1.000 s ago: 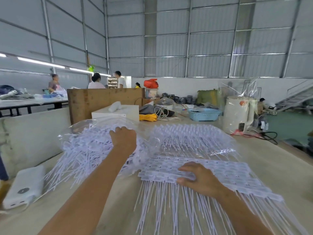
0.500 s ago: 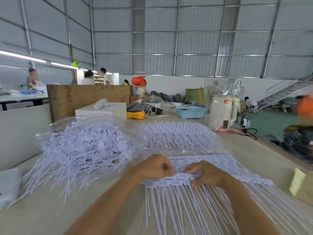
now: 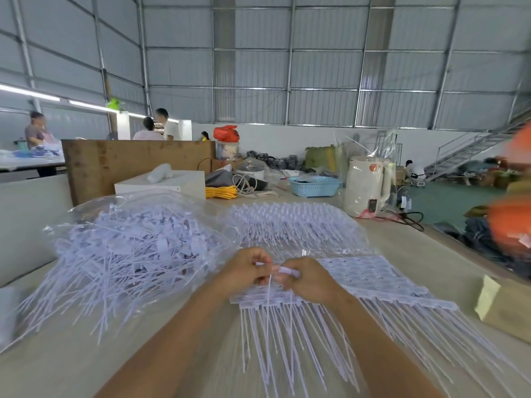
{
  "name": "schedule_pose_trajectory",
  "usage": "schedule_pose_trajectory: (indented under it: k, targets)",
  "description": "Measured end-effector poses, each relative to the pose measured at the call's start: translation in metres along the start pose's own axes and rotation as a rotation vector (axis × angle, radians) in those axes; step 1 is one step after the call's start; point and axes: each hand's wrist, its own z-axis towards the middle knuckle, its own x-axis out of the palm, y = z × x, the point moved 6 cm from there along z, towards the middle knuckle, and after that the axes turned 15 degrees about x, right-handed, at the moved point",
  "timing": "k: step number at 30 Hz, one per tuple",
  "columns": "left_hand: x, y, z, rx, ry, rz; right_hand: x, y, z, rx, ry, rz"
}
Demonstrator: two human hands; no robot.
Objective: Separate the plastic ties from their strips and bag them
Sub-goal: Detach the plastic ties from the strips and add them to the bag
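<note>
- Two bare forearms reach forward over a pale table (image 3: 416,248).
- The left hand (image 3: 244,272) and right hand (image 3: 309,280) meet, fingers closed, together pinching one white plastic tie (image 3: 283,270) by its flat head; its thin tail hangs down between them.
- Beneath the hands lies a stack of joined tie strips (image 3: 370,278), tails fanning toward the viewer; too many to count.
- To the left, one clear bag (image 3: 132,245) holds a heap of loose ties.
- Behind, a second clear-wrapped bundle of strips (image 3: 290,222).
- Farther back: one blue basket (image 3: 314,185), one white kettle (image 3: 365,185), one wooden board (image 3: 135,159).
- In the distance, several people stand at another table.
</note>
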Motion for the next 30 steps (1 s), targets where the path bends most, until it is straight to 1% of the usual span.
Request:
schedule_pose_trajectory:
  k: [2, 4, 6, 7, 9, 10, 12, 14, 17, 19, 21, 23, 24, 26, 27, 28, 30]
  targets:
    - [0.002, 0.003, -0.001, -0.055, -0.081, -0.096, -0.003, 0.000, 0.004, 0.000, -0.073, 0.009]
    - [0.011, 0.004, -0.001, -0.127, -0.091, -0.201, -0.006, -0.004, 0.007, 0.034, -0.134, 0.017]
    - [0.022, 0.002, -0.002, -0.182, -0.094, -0.282, -0.007, -0.006, 0.009, 0.068, -0.162, 0.057]
    - [0.024, 0.001, -0.002, -0.186, -0.110, -0.271, -0.007, -0.006, 0.009, 0.074, -0.152, 0.099]
    - [0.022, -0.002, -0.001, -0.160, -0.150, -0.166, -0.007, -0.006, 0.008, 0.076, -0.113, 0.205]
    - [0.020, -0.002, 0.000, -0.143, -0.160, -0.106, -0.007, -0.006, 0.007, 0.071, -0.106, 0.219]
    - [0.017, -0.004, 0.000, -0.115, -0.168, -0.014, -0.006, -0.005, 0.006, 0.047, -0.117, 0.159]
    - [0.015, -0.004, -0.001, -0.100, -0.197, 0.008, -0.005, -0.004, 0.005, 0.022, -0.159, 0.059]
    - [0.013, -0.002, -0.001, -0.118, -0.248, -0.074, -0.005, 0.000, 0.003, -0.001, -0.222, -0.060]
    - [0.013, 0.003, -0.002, -0.196, -0.267, -0.149, -0.005, 0.003, -0.001, -0.006, -0.263, -0.210]
    - [0.016, 0.008, -0.005, -0.299, -0.241, -0.157, -0.004, 0.008, -0.005, -0.046, -0.296, -0.450]
    - [0.018, 0.011, -0.007, -0.414, -0.210, -0.227, -0.007, 0.016, -0.008, -0.098, -0.304, -0.559]
    - [0.021, 0.012, -0.008, -0.474, -0.193, -0.330, -0.010, 0.020, -0.009, -0.113, -0.306, -0.578]
    - [0.027, 0.011, -0.009, -0.566, -0.145, -0.555, -0.018, 0.027, -0.011, -0.113, -0.305, -0.599]
    - [0.030, 0.010, -0.009, -0.592, -0.110, -0.631, -0.022, 0.029, -0.011, -0.101, -0.288, -0.594]
    - [0.032, 0.008, -0.010, -0.611, -0.070, -0.682, -0.025, 0.030, -0.010, -0.091, -0.251, -0.563]
    - [0.034, 0.004, -0.013, -0.628, 0.030, -0.733, -0.029, 0.031, -0.011, -0.097, -0.109, -0.385]
